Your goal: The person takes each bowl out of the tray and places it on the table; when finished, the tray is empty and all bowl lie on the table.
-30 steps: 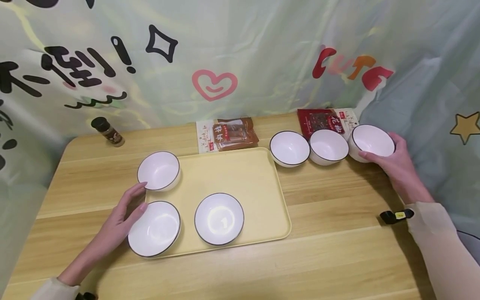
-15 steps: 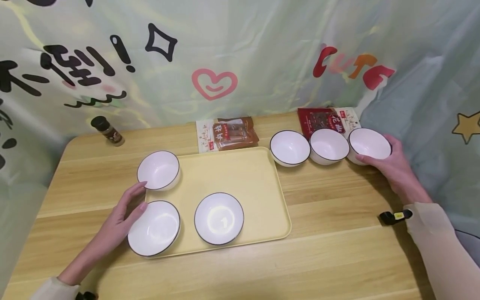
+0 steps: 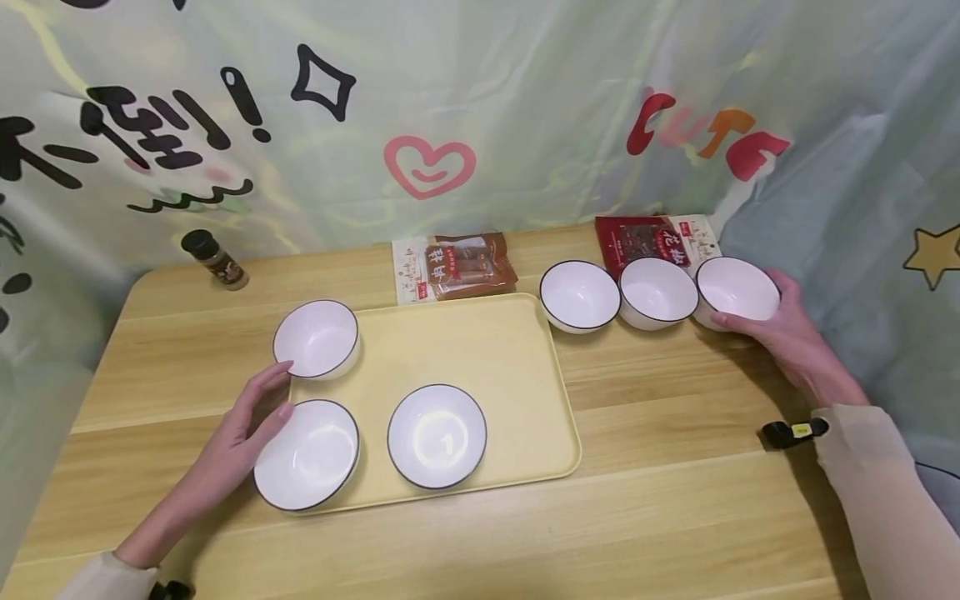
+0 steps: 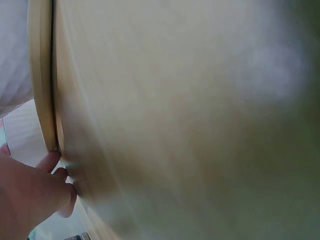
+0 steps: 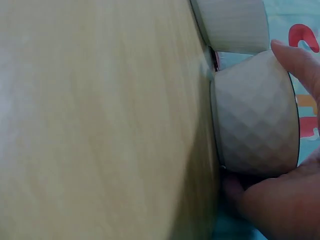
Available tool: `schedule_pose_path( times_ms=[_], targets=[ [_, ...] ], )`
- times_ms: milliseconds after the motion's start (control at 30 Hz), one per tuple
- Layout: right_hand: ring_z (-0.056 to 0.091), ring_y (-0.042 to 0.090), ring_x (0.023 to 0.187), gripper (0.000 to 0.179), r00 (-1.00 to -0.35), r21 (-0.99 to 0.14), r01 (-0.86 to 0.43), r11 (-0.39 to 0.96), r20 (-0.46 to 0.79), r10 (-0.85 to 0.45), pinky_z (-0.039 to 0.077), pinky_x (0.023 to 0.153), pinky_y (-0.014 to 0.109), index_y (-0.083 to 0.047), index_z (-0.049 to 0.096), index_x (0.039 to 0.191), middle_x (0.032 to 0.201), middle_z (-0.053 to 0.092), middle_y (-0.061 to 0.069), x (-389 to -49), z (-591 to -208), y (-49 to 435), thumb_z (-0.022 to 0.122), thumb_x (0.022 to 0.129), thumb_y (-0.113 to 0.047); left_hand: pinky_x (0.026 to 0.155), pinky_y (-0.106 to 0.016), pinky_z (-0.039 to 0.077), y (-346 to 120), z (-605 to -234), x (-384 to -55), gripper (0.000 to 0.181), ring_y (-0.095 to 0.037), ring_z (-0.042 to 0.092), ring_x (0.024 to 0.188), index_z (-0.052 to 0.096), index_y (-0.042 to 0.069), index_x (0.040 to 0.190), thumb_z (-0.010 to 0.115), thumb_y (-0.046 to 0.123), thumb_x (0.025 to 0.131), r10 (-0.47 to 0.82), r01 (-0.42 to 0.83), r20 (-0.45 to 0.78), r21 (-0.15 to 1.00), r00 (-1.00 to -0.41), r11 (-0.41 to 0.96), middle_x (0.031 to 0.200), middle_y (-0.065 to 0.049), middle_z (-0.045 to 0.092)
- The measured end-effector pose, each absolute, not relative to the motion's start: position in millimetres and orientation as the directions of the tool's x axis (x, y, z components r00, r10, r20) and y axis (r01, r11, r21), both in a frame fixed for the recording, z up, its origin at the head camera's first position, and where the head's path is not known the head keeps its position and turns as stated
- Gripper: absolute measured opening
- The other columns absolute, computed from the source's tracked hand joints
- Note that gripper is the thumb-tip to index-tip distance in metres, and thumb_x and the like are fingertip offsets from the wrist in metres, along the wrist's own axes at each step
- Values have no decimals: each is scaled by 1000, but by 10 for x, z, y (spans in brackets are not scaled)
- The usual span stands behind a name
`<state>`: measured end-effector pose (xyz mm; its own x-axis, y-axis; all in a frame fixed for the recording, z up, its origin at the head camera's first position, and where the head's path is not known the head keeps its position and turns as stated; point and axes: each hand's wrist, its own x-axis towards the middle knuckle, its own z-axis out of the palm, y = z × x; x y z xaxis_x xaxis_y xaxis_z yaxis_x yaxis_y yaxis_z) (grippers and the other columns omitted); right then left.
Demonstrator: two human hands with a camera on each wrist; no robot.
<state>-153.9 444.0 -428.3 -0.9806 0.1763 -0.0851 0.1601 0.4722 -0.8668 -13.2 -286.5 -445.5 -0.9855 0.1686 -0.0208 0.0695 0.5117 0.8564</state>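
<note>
At the far right of the table, my right hand [image 3: 787, 329] holds a white dark-rimmed bowl [image 3: 738, 287]. Its thumb lies along the front and the fingers go round the right side, partly hidden. The right wrist view shows the dimpled wall of this bowl [image 5: 257, 117] standing on the table. My left hand [image 3: 236, 450] rests at the left edge of a pale yellow tray [image 3: 517, 375], its fingers relaxed. Its fingertips are close to the upper-left bowl [image 3: 317, 337], and its thumb overlaps the lower-left bowl [image 3: 307, 457]. In the left wrist view, fingers [image 4: 49, 162] touch the tray's edge.
Another bowl [image 3: 437, 436] sits at the tray's front middle. Two more, a bowl [image 3: 580, 296] and a bowl [image 3: 658, 292], line up left of the held one. Behind are a brown spice packet [image 3: 468, 267], a red packet [image 3: 637, 237] and a black-capped jar [image 3: 217, 260].
My right hand has moved its bowl slightly left and down, into line beside the neighbouring bowl. The left hand has stayed in place.
</note>
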Motion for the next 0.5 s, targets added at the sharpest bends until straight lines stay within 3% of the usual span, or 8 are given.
schedule_pose_path(
  times_ms=[167, 267, 500],
  targets=[
    [24, 16, 151, 102, -981, -894, 152, 422, -86, 172, 23, 112, 10, -8, 3, 172, 172, 14, 18, -1512, -4204, 4443, 77, 101, -12, 110, -7, 25, -2873, -4479, -137, 62, -38, 32, 156, 29, 29, 173, 54, 20, 117, 170, 71, -20, 855, -985, 514, 168, -17, 38],
    [21, 13, 155, 105, -976, -916, 160, 368, -93, 195, 22, 115, 10, -13, -1, 173, 176, 12, 16, -1507, -4173, 4445, 76, 103, -12, 110, -7, 25, -2876, -4481, -137, 61, -40, 32, 155, 30, 29, 173, 54, 20, 117, 174, 76, -18, 854, -985, 514, 168, -18, 38],
    [16, 12, 160, 93, -959, -997, 24, 73, -3, 282, 14, 123, 15, -17, 18, 170, 170, 27, 5, -1483, -4101, 4341, 77, 100, 1, 110, -6, 25, -2894, -4468, -144, 62, -40, 32, 155, 29, 31, 173, 55, 21, 117, 187, 76, -27, 849, -982, 522, 169, -17, 38]
  ],
)
